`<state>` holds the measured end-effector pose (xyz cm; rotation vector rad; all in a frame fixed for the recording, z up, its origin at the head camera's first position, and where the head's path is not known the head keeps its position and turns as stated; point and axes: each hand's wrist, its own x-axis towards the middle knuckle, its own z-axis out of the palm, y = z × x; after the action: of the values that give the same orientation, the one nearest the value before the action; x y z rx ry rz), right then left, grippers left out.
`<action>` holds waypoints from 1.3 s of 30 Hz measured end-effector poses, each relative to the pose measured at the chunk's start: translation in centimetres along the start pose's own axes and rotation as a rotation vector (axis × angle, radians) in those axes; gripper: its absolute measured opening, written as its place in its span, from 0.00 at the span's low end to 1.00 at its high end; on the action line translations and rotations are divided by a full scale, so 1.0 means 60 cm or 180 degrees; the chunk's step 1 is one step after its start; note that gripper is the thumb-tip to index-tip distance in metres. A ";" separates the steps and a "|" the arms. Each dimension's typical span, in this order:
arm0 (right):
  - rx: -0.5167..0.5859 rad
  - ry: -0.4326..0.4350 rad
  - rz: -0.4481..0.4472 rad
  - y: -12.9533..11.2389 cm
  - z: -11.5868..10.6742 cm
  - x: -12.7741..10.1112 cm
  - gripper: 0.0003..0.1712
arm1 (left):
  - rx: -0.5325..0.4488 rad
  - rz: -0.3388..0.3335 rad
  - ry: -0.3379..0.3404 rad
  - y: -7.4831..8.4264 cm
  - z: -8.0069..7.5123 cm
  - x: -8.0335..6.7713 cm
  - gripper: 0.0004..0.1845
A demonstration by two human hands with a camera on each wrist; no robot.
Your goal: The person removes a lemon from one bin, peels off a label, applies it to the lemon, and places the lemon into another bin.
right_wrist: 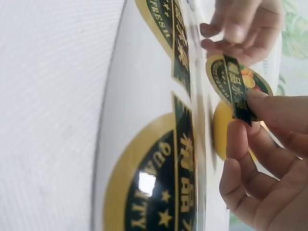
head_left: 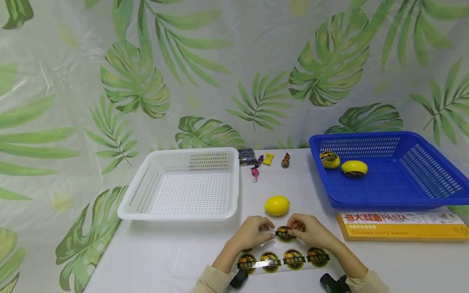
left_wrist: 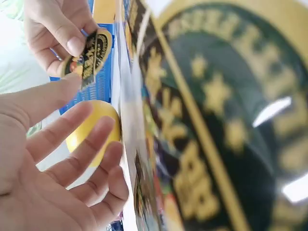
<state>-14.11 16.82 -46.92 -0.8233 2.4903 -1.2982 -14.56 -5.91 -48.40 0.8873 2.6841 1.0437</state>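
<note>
Between thumb and fingers, my right hand (head_left: 311,230) pinches a round fruit sticker (head_left: 283,233) with a dark banner across it, lifted off the surface in the right wrist view. My left hand (head_left: 253,232) is beside the sticker's other end, fingers relaxed and parted. Its thumb comes close to the sticker's edge in the left wrist view; whether they touch, I cannot tell. Below both hands lies a clear sheet with a row of similar stickers (head_left: 294,259). A yellow lemon (head_left: 277,205) rests on the table just beyond the hands.
A white basket (head_left: 179,217) stands at the left. The blue basket (head_left: 384,202) at the right holds two lemons (head_left: 354,168) bearing stickers. A pasta box (head_left: 403,226) lies in front of it. Wrapped candies (head_left: 268,159) and a lollipop (head_left: 255,173) lie at the back.
</note>
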 end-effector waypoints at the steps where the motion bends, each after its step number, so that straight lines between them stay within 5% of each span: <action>1: 0.0001 0.0010 -0.0002 -0.001 0.000 0.000 0.03 | -0.0103 0.0011 0.0028 0.000 0.001 0.002 0.10; 7: -0.0027 0.0070 0.0031 0.000 0.006 0.001 0.03 | -0.0545 0.0058 0.0232 0.004 0.009 0.008 0.09; 13: 0.0004 0.0177 0.0096 0.003 0.012 0.004 0.05 | -0.0673 0.0062 0.0252 0.010 0.015 0.012 0.03; 30: -0.0019 0.0031 0.0144 0.014 0.016 0.000 0.02 | -0.0335 -0.0120 0.0099 0.005 0.018 0.015 0.03; 39: -0.0553 0.0197 0.0282 0.010 0.017 -0.008 0.07 | 0.0045 -0.0117 -0.0045 0.011 0.019 0.014 0.08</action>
<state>-13.53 16.67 -48.05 -0.7093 2.6852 -1.1070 -14.57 -4.36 -48.74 0.8413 2.6888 1.0081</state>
